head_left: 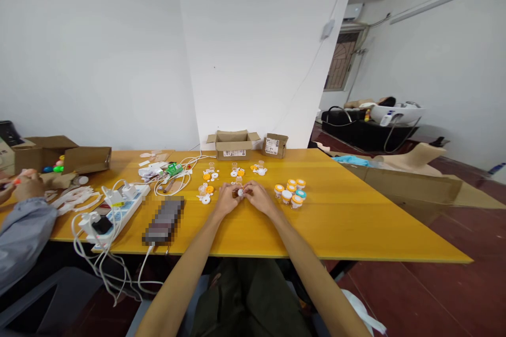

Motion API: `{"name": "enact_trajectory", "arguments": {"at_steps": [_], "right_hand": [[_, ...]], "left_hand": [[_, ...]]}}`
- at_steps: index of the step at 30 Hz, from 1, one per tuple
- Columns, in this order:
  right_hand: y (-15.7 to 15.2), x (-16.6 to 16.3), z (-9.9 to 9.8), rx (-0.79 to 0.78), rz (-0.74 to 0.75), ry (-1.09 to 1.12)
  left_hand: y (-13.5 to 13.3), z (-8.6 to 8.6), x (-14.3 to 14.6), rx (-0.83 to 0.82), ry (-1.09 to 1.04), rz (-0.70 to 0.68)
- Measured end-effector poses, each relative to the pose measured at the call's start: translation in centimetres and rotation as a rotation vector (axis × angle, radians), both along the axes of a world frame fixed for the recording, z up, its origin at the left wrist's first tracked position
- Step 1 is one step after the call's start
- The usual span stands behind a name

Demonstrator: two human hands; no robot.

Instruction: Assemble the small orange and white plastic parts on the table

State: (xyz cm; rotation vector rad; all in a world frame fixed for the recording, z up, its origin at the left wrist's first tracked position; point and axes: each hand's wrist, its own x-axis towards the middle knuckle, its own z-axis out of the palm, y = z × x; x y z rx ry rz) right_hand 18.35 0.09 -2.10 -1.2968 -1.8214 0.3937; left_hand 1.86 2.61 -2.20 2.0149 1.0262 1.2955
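My left hand (226,199) and my right hand (258,196) meet over the yellow table (356,221), fingers pinched together on a small white round part (240,192). Just right of them stands a cluster of small jars with orange and teal lids (291,192). Loose white and orange small parts (207,189) lie left of my left hand, and more such parts (237,171) sit a little farther back beside small clear cups.
Two open cardboard boxes (233,145) stand at the table's far edge. A white power strip with chargers and cables (118,205) and a blurred dark device (164,219) lie to the left. Another person's sleeve (21,231) and hand are at far left, near a cardboard box (51,155).
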Motion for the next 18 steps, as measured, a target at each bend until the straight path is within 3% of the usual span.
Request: {"name": "enact_trajectory", "arguments": {"at_steps": [6, 18], "right_hand": [[-0.2, 0.0, 0.1, 0.012, 0.012, 0.006], [-0.9, -0.4, 0.7, 0.052, 0.014, -0.046]], "left_hand": [[0.3, -0.3, 0.0, 0.020, 0.026, 0.002], [-0.5, 0.8, 0.0, 0.015, 0.071, 0.003]]}}
